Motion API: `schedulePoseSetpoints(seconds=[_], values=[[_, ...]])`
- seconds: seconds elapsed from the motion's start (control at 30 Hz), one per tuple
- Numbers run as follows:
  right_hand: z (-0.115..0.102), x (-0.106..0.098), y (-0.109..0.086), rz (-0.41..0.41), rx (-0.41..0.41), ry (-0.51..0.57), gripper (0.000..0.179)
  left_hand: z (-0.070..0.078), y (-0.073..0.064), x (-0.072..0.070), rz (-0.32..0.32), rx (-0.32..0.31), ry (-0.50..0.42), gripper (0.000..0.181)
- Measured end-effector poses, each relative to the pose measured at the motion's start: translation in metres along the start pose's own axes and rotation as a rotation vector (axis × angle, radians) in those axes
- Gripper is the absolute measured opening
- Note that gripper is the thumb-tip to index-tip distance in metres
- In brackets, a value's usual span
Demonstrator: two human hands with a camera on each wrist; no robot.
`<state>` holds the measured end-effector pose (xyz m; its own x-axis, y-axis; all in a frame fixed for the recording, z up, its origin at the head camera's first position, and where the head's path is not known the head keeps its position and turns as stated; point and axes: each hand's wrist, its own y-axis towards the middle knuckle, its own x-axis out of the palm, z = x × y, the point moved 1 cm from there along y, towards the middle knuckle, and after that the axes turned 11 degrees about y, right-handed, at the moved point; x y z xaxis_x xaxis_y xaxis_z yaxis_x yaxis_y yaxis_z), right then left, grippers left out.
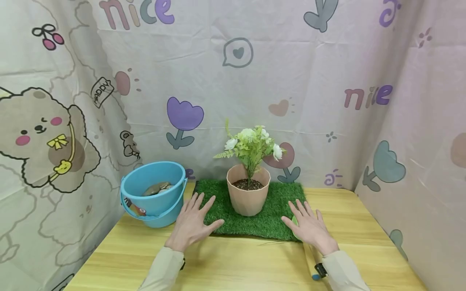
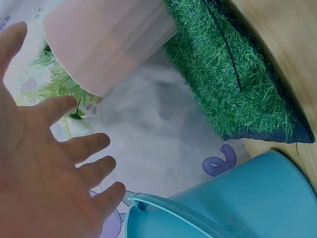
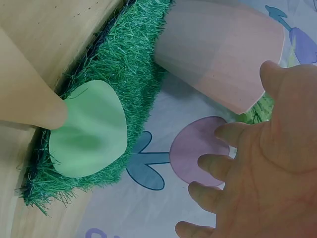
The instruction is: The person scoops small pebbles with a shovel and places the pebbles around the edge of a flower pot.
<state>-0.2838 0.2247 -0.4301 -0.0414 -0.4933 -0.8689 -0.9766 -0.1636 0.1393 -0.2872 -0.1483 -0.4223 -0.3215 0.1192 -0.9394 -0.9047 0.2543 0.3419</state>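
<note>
A pink pot (image 1: 248,200) with dark soil and a white-flowered plant (image 1: 251,147) stands on a green artificial grass mat (image 1: 218,220). My left hand (image 1: 193,224) is held out palm down with fingers spread, left of the pot and near the blue bucket (image 1: 160,210). On the other side, my right hand (image 1: 310,227) is spread likewise over a small trowel. In the right wrist view the trowel's light green blade (image 3: 91,131) lies on the mat's corner, and its wooden handle (image 3: 25,91) extends over the table. Neither hand holds anything.
Brownish stone-like pieces (image 1: 158,188) lie inside the bucket, whose handle hangs at the front. The wooden table (image 1: 236,262) is backed and flanked by a printed cloth (image 1: 309,93).
</note>
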Motion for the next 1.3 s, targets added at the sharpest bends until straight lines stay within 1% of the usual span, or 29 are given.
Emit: schedulePoseSetpoints(seconds=[0.1, 0.3, 0.47, 0.63, 0.77, 0.87, 0.97, 1.07, 1.17, 1.3], values=[[0.001, -0.001, -0.001, 0.000, -0.002, 0.002, 0.078, 0.001, 0.001, 0.000, 0.021, -0.002, -0.016, 0.081], [0.003, -0.003, -0.006, -0.003, 0.008, 0.020, 0.076, 0.002, 0.002, -0.003, 0.089, 0.002, -0.049, 0.072], [0.003, -0.002, -0.008, 0.008, 0.006, 0.019, 0.075, -0.003, 0.002, -0.009, 0.170, 0.015, -0.059, 0.065], [0.003, 0.000, -0.007, 0.009, -0.004, 0.020, 0.072, -0.011, 0.002, -0.017, 0.292, 0.031, -0.056, 0.055], [0.003, 0.001, -0.006, 0.014, -0.007, 0.013, 0.072, -0.018, 0.003, -0.023, 0.412, 0.065, -0.058, 0.047], [0.004, 0.001, -0.005, 0.019, -0.017, 0.015, 0.072, -0.025, 0.004, -0.026, 0.496, 0.074, -0.076, 0.042], [0.003, 0.002, -0.005, 0.019, -0.020, 0.021, 0.074, -0.033, 0.005, -0.030, 0.570, 0.061, -0.079, 0.038], [0.003, 0.002, -0.005, 0.020, -0.015, 0.023, 0.074, -0.042, 0.006, -0.035, 0.616, 0.030, -0.074, 0.035], [0.003, 0.002, -0.005, 0.027, -0.017, 0.023, 0.072, -0.053, 0.007, -0.038, 0.625, -0.016, -0.074, 0.032], [0.006, 0.003, -0.006, 0.047, -0.036, 0.020, 0.070, -0.069, 0.007, -0.039, 0.610, -0.080, -0.084, 0.033]])
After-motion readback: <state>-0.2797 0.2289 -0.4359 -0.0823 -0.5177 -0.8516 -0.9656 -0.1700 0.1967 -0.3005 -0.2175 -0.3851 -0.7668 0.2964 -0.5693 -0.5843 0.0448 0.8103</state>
